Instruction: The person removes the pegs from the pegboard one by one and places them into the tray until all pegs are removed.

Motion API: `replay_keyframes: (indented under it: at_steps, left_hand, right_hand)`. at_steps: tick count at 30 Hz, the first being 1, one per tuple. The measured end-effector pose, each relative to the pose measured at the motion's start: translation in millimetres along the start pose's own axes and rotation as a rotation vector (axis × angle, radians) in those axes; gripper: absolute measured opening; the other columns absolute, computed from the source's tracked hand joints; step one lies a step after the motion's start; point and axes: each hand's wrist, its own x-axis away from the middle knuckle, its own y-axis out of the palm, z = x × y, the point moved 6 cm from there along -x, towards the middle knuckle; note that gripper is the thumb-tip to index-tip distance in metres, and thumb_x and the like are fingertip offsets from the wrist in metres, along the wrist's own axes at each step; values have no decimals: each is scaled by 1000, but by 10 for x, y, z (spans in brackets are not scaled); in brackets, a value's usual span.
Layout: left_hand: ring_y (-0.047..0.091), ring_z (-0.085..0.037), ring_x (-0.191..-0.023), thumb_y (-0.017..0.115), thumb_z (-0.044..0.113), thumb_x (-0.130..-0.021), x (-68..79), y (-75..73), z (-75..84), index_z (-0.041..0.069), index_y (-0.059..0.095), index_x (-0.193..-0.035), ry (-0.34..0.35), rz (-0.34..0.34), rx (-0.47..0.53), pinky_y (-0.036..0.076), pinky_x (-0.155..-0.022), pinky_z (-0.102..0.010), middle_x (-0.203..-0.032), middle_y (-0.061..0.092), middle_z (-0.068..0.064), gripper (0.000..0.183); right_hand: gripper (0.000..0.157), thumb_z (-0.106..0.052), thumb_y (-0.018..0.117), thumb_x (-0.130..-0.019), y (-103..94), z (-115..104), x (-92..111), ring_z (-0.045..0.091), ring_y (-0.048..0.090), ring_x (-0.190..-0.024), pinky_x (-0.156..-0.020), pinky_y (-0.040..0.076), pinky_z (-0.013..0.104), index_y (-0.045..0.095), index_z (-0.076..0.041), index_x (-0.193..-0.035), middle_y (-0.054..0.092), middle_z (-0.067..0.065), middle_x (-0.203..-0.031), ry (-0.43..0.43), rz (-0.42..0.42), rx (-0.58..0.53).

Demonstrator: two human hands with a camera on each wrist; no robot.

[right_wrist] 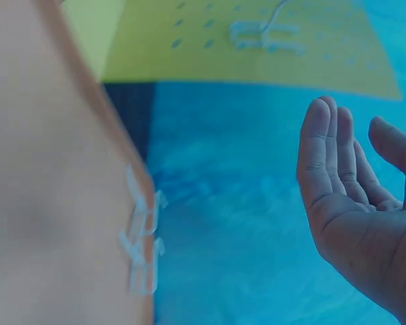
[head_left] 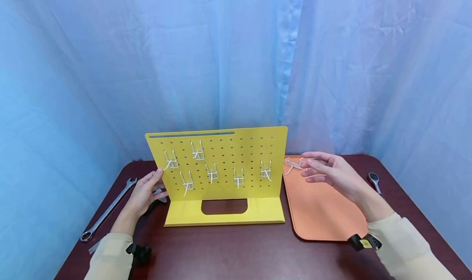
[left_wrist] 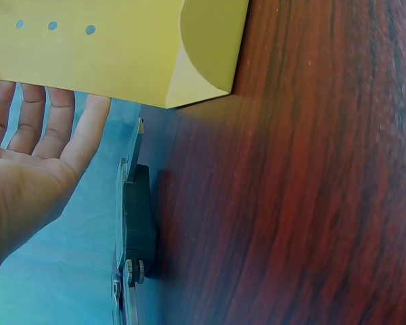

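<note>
A yellow pegboard [head_left: 221, 181] stands upright on its base, with several white hooks [head_left: 212, 174] mounted across its face. My left hand [head_left: 145, 192] holds the board's left edge, thumb at the front; in the left wrist view the fingers [left_wrist: 59, 115] reach to the edge and their tips are hidden behind it. My right hand [head_left: 330, 173] hovers over the orange tray [head_left: 324, 214] with fingers extended and nothing in it. At the tray's far edge lie loose white hooks [head_left: 293, 164]; two of them [right_wrist: 142, 261] show in the right wrist view.
A long combination wrench [head_left: 108, 210] lies along the table's left side. Close to my left hand is an adjustable wrench [left_wrist: 137, 217], partly hidden in the head view. A ratchet wrench [head_left: 374, 180] sits at the far right. Blue curtains [head_left: 221, 67] hang behind the table [head_left: 228, 251].
</note>
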Motion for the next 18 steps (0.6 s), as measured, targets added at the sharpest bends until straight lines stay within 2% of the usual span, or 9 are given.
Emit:
replay_keyframes:
  at_steps: [9, 14, 18]
  left_hand:
    - [67, -18, -96, 56, 53, -101, 13, 2, 5, 16, 67, -116, 0, 3, 11, 59, -84, -40, -101, 71, 1, 41]
    - [67, -18, -96, 55, 52, -102, 10, 7, 10, 16, 67, -116, 1, 0, 9, 59, -85, -41, -101, 71, 1, 41]
    - [67, -18, -96, 55, 53, -102, 14, 0, 5, 16, 67, -116, -2, -2, 3, 59, -85, -41, -101, 71, 1, 41]
  right_hand:
    - [35, -9, 52, -107, 440, -358, 60, 31, 68, -112, -92, 56, 46, 53, 0, -140, 66, 15, -131, -129, -95, -93]
    - [39, -8, 51, -107, 638, -443, 28, 30, 68, -111, -92, 56, 48, 46, 9, -143, 65, 17, -130, -152, -101, -139]
    - [43, -10, 52, -107, 815, -481, -29, 34, 66, -115, -93, 55, 48, 42, 11, -144, 63, 17, -133, -148, -128, -154]
